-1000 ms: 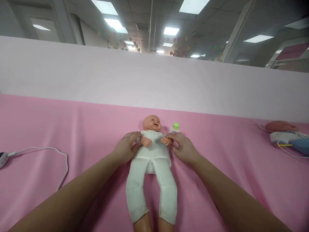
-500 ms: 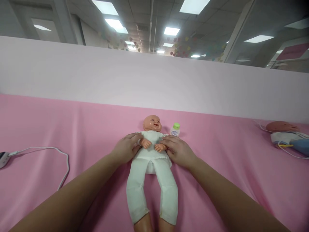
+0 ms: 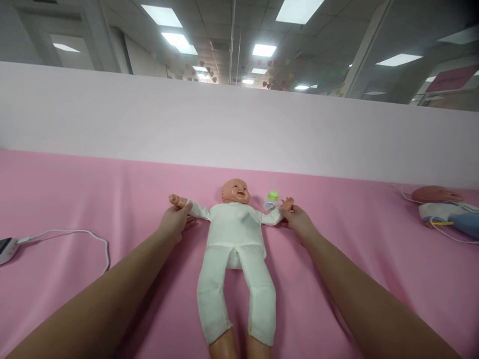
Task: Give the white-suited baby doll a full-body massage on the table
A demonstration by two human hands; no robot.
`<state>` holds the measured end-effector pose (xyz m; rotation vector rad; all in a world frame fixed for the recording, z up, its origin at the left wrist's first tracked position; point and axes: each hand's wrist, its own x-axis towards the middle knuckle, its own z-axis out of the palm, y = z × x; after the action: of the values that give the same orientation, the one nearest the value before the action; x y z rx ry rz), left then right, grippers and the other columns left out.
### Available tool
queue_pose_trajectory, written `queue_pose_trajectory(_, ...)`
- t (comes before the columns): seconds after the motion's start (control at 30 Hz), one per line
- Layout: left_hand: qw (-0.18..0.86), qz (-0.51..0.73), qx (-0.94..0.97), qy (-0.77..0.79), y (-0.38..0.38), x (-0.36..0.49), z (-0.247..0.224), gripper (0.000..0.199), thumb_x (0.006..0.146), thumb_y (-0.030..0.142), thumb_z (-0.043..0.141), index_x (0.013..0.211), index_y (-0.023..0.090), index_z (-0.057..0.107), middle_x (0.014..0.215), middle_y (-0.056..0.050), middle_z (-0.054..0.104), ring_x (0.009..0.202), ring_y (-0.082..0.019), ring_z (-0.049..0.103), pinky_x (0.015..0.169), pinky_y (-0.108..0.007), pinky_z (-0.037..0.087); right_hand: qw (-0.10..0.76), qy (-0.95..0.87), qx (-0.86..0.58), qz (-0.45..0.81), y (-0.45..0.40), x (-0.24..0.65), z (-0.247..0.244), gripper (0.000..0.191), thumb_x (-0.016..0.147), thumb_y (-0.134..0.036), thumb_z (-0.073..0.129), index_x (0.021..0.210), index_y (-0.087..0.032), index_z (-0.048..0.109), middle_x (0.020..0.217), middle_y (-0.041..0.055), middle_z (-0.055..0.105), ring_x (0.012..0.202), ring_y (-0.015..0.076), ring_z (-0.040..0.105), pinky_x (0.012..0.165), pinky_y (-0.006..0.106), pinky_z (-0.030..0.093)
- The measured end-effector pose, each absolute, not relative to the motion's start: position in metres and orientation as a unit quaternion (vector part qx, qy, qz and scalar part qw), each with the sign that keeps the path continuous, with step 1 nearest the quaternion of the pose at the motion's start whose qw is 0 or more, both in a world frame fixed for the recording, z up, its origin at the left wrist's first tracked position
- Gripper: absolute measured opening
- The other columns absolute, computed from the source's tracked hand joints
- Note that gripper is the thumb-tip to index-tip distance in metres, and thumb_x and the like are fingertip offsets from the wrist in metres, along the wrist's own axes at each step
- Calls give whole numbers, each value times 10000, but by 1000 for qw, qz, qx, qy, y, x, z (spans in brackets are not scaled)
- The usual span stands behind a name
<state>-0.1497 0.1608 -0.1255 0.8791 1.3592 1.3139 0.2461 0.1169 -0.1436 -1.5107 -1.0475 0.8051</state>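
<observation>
A baby doll in a white cloth body lies on its back, head toward the wall, with both arms stretched out sideways. My left hand grips the doll's arm on the left near the wrist, thumb on top and fingers beneath. On the other side, my right hand holds the doll's other arm just below its small hand. A small clear bottle with a green cap stands beside the doll's head, close to the arm in my right hand. The doll's feet run out of view at the bottom.
Pink cloth covers the surface, with a low white wall behind it. At left lies a white device with a white cable. Another doll, with tubing and blue-and-white clothing, lies at far right.
Both doll arms have swung from its chest out to the sides. My hands have moved apart with them, left hand leftward and right hand rightward.
</observation>
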Motion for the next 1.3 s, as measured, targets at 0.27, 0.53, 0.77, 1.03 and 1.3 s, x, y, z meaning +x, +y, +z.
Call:
queue_pose_trajectory(0.27,320,487,533,614,146,-137,-115,299,872,492,704,1010,229,666,986,-97,754,934,-315,734,826,-419,582,557,-475,-617,288,114,232,-138,570,834,-504,757,1309,-226,607,1172,111,760,944,271,765,816,439,659)
queue_pose_trajectory(0.53,26,329,812,482,125,-107,-114,459,963,413,582,1399,275,623,1394,-105,648,1293,-343,563,1091,-474,441,463,-666,-573,117,94,182,-122,386,904,-435,673,1273,-324,691,1140,32,774,926,240,723,845,405,598)
queue_pose_trajectory(0.77,-112,239,897,355,120,-102,-113,484,1009,195,444,1478,172,562,1357,-158,639,1235,-339,544,1079,-498,420,395,-752,-527,-11,98,176,-132,435,910,-362,668,1328,-239,666,1268,98,730,1202,326,639,1067,530,492)
queue_pose_trajectory(1.03,-136,215,902,349,120,-102,-116,431,1028,222,457,1431,190,607,1381,-141,627,1247,-335,529,1101,-483,414,363,-800,-478,-3,95,170,-127,381,857,-165,626,1212,-276,706,1231,41,746,1173,283,643,1063,497,490)
queue_pose_trajectory(1.3,6,307,859,411,121,-110,-113,429,944,250,576,1366,273,646,1341,-97,670,1264,-332,570,1087,-485,454,422,-720,-547,68,90,178,-128,367,833,-271,660,1200,-274,669,1140,64,747,1019,280,692,896,460,571)
